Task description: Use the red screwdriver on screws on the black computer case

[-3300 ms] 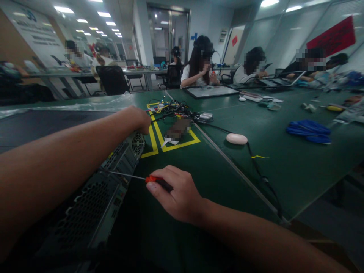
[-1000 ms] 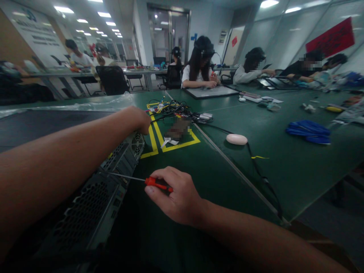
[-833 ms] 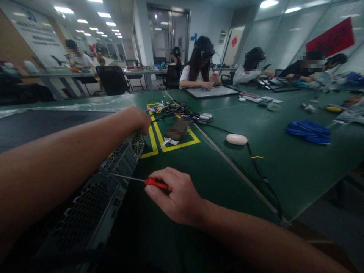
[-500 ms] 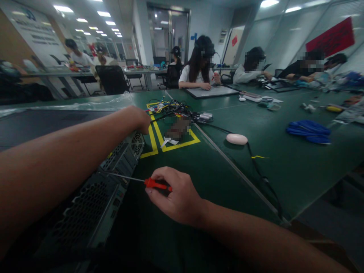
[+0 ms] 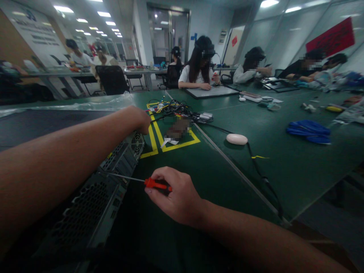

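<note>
A desktop computer case point(image 5: 81, 212) lies on the left side of the table, its perforated rear panel turned towards the right. My right hand point(image 5: 178, 195) is closed around the red handle of a screwdriver point(image 5: 152, 183). The long shaft runs left to the rear panel, where its tip meets the metal near the middle; what it touches there is too small to tell. My left arm reaches across the case, and my left hand point(image 5: 139, 118) rests at its far rear corner, beside a round fan grille point(image 5: 137, 143). The left fingers are hidden behind the hand.
Beyond the case lie a tangle of cables point(image 5: 176, 108) and a blurred dark object point(image 5: 178, 129) within yellow tape marks. A pale pink oval object point(image 5: 237, 139), a black cable point(image 5: 264, 180) and a blue bundle point(image 5: 308, 131) lie further right. A person point(image 5: 197, 72) sits across the table.
My hands, the screwdriver and the case hold almost the same positions. Across the table at the right, a co-worker's hand has risen a little.
</note>
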The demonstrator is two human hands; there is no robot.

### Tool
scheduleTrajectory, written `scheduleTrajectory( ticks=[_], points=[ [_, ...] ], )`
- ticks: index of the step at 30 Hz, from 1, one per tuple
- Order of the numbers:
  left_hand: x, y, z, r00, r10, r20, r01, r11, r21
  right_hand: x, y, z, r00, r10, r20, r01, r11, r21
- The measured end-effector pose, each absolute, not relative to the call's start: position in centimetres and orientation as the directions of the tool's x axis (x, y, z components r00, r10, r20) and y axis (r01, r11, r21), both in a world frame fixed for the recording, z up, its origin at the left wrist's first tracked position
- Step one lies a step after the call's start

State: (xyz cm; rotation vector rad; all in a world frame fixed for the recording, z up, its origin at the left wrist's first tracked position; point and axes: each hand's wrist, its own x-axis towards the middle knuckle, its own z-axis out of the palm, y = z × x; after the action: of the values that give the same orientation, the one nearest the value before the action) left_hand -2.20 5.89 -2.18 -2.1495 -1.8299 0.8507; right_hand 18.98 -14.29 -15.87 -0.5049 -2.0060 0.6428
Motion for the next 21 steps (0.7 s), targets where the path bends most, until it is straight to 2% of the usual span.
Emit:
scheduleTrajectory(
  ticks=[8,21],
  points=[
    [-1.99,5.79,-2.20,0.083,0.955,-0.286,0.832,-0.225,-0.507,18.99,-14.28,-15.94,-0.477,0.589,0.653,0.101,0.775,-0.624],
    [-2.34,5.58,-2.26,0.098,0.960,-0.264,0.876,-0.209,-0.434,19.07,-14.32,-15.82,-0.479,0.594,0.647,0.103,0.770,-0.630]
  ],
)
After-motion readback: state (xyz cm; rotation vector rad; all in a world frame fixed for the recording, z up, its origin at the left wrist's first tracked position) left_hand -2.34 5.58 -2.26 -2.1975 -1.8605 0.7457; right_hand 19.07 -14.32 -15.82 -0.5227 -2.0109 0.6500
